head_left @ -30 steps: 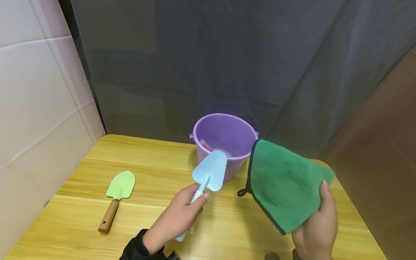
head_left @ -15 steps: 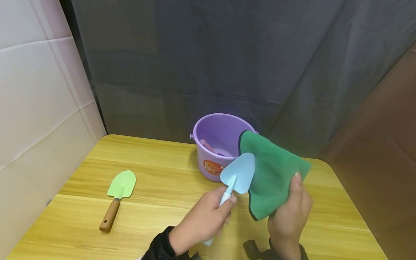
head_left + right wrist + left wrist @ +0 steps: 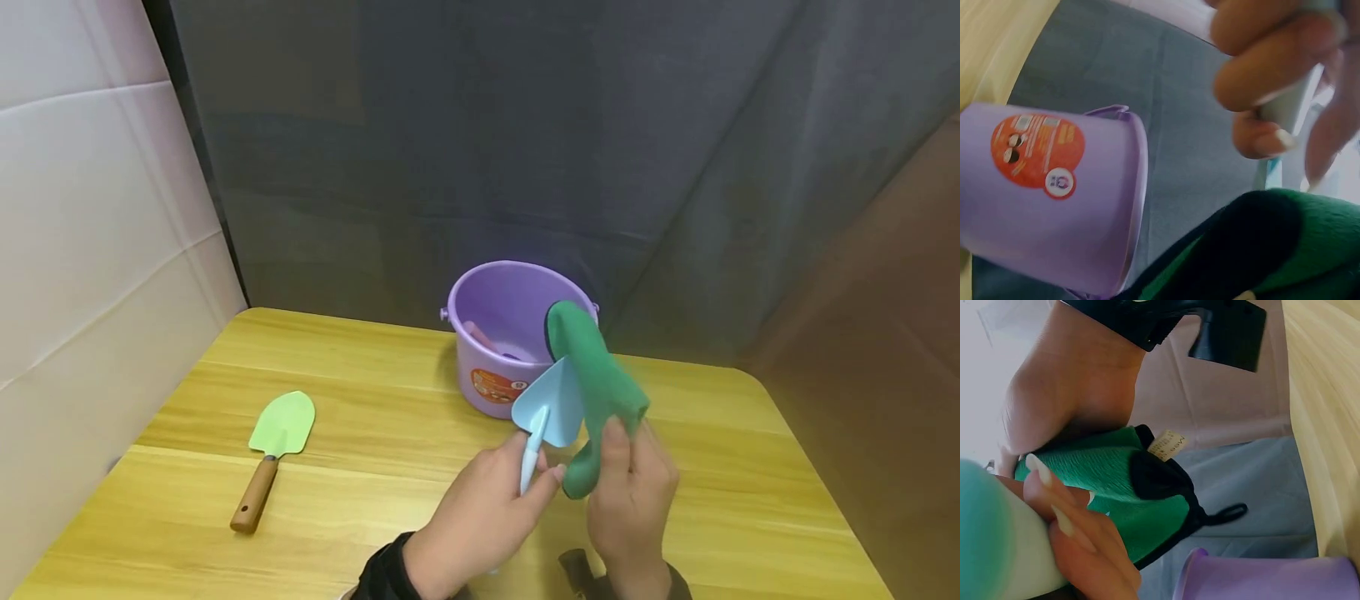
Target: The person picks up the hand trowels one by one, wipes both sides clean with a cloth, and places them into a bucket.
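My left hand [image 3: 487,508] grips the handle of a light blue trowel [image 3: 551,404], its blade tilted up in front of the bucket. In my right hand [image 3: 633,504] is a green cloth [image 3: 600,375] with black edging, bunched and folded, close against the trowel's blade; whether they touch I cannot tell. A black loop [image 3: 1227,515] and a tag [image 3: 1166,445] show on the cloth in the left wrist view. Behind both hands stands a purple bucket [image 3: 487,367] with an orange label [image 3: 1038,150]. A pinkish stick-like thing [image 3: 478,336] lies inside it, mostly hidden.
On the left of the wooden table [image 3: 360,392] lies a green trowel [image 3: 281,425] with a wooden handle [image 3: 255,496]. Dark grey cloth [image 3: 450,167] hangs behind the table, a pale sheet [image 3: 97,225] on the left, and a brown one [image 3: 885,317] on the right.
Both hands have come together: the right moved left with the cloth, the left moved right with the blue trowel. The cloth went from spread flat to folded beside the blade.
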The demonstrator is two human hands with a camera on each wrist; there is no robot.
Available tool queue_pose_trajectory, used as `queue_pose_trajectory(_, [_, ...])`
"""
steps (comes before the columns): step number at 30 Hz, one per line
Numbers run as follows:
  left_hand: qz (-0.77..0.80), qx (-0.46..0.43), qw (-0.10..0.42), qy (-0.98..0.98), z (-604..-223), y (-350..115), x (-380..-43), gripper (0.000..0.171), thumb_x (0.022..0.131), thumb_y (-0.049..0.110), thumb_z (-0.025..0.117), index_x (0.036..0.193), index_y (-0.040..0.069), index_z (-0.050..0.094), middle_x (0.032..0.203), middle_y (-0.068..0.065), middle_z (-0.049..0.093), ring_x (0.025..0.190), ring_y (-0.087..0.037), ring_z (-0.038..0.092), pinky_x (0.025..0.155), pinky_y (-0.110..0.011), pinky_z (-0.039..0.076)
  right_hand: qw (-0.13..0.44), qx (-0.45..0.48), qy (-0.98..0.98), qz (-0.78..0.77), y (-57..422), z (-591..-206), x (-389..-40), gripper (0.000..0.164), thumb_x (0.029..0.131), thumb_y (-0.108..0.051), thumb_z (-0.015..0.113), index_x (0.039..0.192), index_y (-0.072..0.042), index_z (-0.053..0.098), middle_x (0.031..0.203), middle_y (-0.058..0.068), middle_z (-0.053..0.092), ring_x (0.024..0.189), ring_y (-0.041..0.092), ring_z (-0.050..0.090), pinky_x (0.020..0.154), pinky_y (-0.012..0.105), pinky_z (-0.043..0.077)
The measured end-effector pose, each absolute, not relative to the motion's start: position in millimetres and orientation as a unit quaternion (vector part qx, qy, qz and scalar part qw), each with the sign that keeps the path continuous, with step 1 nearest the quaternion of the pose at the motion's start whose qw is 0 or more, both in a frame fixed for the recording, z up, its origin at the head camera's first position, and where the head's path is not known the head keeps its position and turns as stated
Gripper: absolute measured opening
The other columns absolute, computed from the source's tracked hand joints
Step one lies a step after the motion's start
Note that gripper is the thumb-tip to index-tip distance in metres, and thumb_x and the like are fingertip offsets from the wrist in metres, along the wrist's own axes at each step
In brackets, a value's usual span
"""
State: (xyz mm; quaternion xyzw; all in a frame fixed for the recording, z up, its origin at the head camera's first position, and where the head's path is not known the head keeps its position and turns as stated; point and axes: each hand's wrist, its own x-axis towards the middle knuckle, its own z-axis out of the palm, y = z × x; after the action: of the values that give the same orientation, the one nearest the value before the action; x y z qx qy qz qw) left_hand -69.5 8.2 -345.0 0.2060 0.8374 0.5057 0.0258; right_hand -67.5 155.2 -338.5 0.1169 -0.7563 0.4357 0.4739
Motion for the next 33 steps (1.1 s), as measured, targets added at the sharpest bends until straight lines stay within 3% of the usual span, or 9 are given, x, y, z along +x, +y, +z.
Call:
queue_pose_trajectory(3, [0.494, 0.208, 0.014, 0.844, -344.5, 9.8, -69.2, 0.017, 0.099, 0.033, 0.061, 0.092, 0.018, 0.056, 0.063, 0.013, 0.043, 0.051, 0.001, 0.039, 0.048, -0.021, 0.036, 0.500, 0.159, -0.762, 0.379, 151.4, -340.5, -71.5, 0.030, 0.102, -0.008, 0.051, 0.121, 0.009, 0.067, 0.104, 0.020, 0.073, 0.104, 0.010, 0.070, 0.091, 0.015, 0.054])
queue_pose_trajectory(6, [0.485, 0.213, 0.003, 0.848, -345.5, 10.8, -68.5, 0.013, 0.099, 0.025, 0.059, 0.092, 0.015, 0.054, 0.063, 0.013, 0.041, 0.049, 0.001, 0.037, 0.045, -0.020, 0.035, 0.508, 0.177, -0.769, 0.344, 147.4, -343.2, -74.0, 0.037, 0.104, -0.017, 0.051, 0.131, 0.007, 0.063, 0.135, 0.022, 0.064, 0.138, 0.029, 0.054, 0.115, 0.024, 0.040])
queue_pose_trajectory(15, [0.448, 0.229, -0.053, 0.863, -350.8, 11.5, -68.1, 0.013, 0.092, 0.017, 0.065, 0.096, 0.008, 0.056, 0.066, 0.011, 0.047, 0.053, 0.002, 0.041, 0.046, -0.018, 0.036, 0.512, 0.189, -0.797, 0.260, 136.8, -347.5, -75.0, 0.045, 0.108, -0.031, 0.046, 0.130, 0.002, 0.065, 0.134, 0.021, 0.065, 0.134, 0.038, 0.056, 0.119, 0.025, 0.035])
queue_pose_trajectory(27, [0.397, 0.224, -0.097, 0.885, -357.0, 13.1, -72.5, 0.008, 0.088, 0.010, 0.064, 0.094, 0.006, 0.059, 0.069, 0.001, 0.060, 0.058, -0.007, 0.055, 0.049, -0.024, 0.040, 0.468, 0.189, -0.826, 0.249, 135.4, -351.8, -71.0, 0.039, 0.107, -0.026, 0.047, 0.128, 0.001, 0.067, 0.131, 0.016, 0.068, 0.127, 0.036, 0.062, 0.120, 0.029, 0.035])
queue_pose_trajectory(33, [0.378, 0.215, -0.109, 0.894, -359.4, 15.2, -74.7, 0.010, 0.091, 0.013, 0.065, 0.095, 0.005, 0.060, 0.067, -0.002, 0.062, 0.058, -0.015, 0.062, 0.047, -0.027, 0.041, 0.446, 0.190, -0.835, 0.261, 133.8, -351.2, -66.4, 0.031, 0.102, -0.015, 0.054, 0.124, -0.001, 0.070, 0.123, 0.015, 0.072, 0.118, 0.035, 0.068, 0.116, 0.022, 0.039])
